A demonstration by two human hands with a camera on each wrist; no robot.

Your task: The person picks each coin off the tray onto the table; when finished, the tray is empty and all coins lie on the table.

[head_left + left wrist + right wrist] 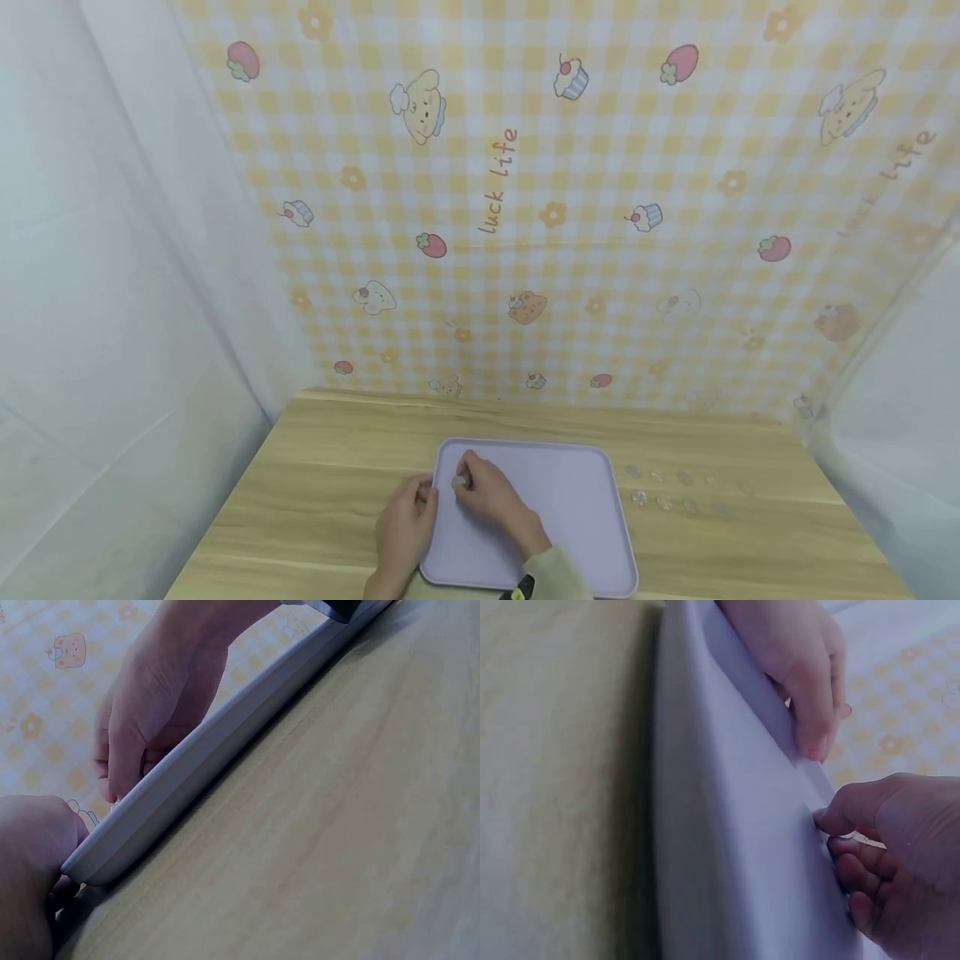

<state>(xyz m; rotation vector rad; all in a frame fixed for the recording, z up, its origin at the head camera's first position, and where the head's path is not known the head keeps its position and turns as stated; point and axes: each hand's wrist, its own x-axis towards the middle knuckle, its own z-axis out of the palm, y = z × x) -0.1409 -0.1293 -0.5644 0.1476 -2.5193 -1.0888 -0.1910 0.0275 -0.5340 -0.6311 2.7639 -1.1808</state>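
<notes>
A pale purple tray [570, 517] with a raised rim lies on the wooden table. My left hand [405, 525] holds its left rim, the thumb at the edge; in the left wrist view part of this hand [30, 855] shows at the tray's corner. Over the tray's left part, my right hand [491, 492] pinches a small clear round piece [459, 482] between thumb and fingers. In the right wrist view the right hand's fingers [859, 877] are curled close to the tray surface, and the piece is mostly hidden there.
Several small clear round pieces [664, 502] lie in two rows on the wooden table [322, 467], right of the tray. Behind stands a yellow checked cloth [555, 167] with cartoon prints. White sheets [112, 292] hang at both sides.
</notes>
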